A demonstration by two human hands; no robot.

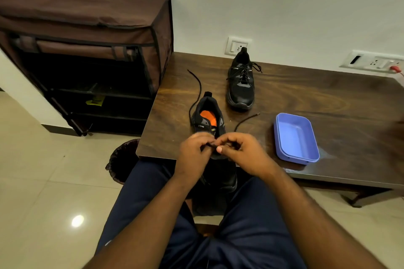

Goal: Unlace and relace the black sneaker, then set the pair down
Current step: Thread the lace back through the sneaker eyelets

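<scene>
The black sneaker in front of me has small white letters on its side flaps. They are too small for me to read for sure. The other sneaker has the same small white marks by its laces, and I cannot read those either.

My left hand and my right hand are close together over the front of the near sneaker. The fingers of both hands are curled in. My left fingers and my right thumb and fingers pinch the black lace between them, right where the hands meet.

The near sneaker sits on the edge of the brown wooden table, with its toe toward me and its heel pointing away. I can see the orange inside of it. One end of the lace curls away to the left across the table. The other end lies on the table to the right.

The other sneaker stands farther back on the table, near the wall, with its laces still in. A blue tray sits on the table to my right. A brown cloth shoe rack stands to the left of the table.
</scene>
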